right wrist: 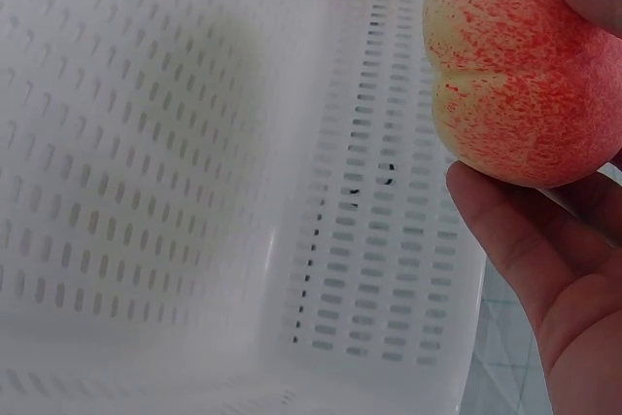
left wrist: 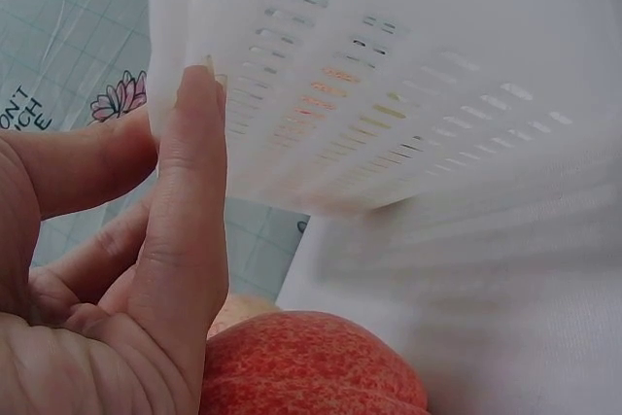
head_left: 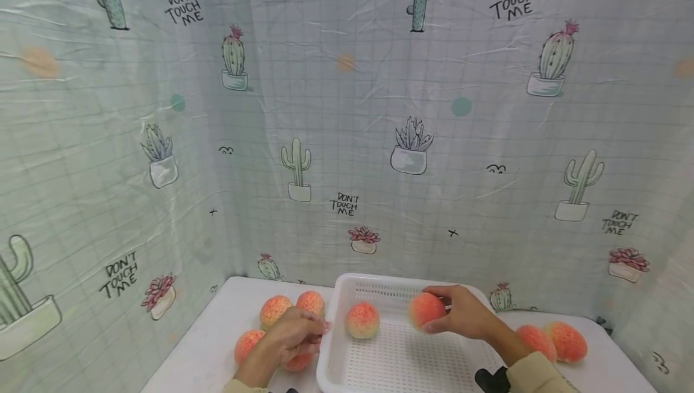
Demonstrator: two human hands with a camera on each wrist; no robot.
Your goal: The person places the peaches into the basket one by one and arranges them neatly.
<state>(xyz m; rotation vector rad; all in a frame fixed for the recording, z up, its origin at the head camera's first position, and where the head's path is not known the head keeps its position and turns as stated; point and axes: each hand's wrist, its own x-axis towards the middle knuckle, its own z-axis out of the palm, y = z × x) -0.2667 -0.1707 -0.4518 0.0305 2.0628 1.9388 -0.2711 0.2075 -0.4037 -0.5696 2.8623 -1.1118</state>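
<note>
My right hand [head_left: 465, 313] grips a red-and-yellow peach [head_left: 425, 311] over the far right part of a white plastic basket [head_left: 417, 354]. In the right wrist view, thumb and fingers wrap this peach [right wrist: 525, 75] above the slotted basket wall [right wrist: 379, 269]. Another peach [head_left: 362, 320] lies inside the basket at its left end. My left hand [head_left: 297, 334] is at the basket's left rim; in the left wrist view its fingers [left wrist: 190, 172] pinch the edge of the white wall [left wrist: 389, 7]. A red peach [left wrist: 311, 366] sits just under that hand.
Several peaches [head_left: 275, 311] lie on the white table [head_left: 195, 345] left of the basket, partly behind my left hand. Two more peaches [head_left: 566, 342] lie to the right, by my right forearm. A cactus-print curtain [head_left: 347, 140] encloses the table at the back and sides.
</note>
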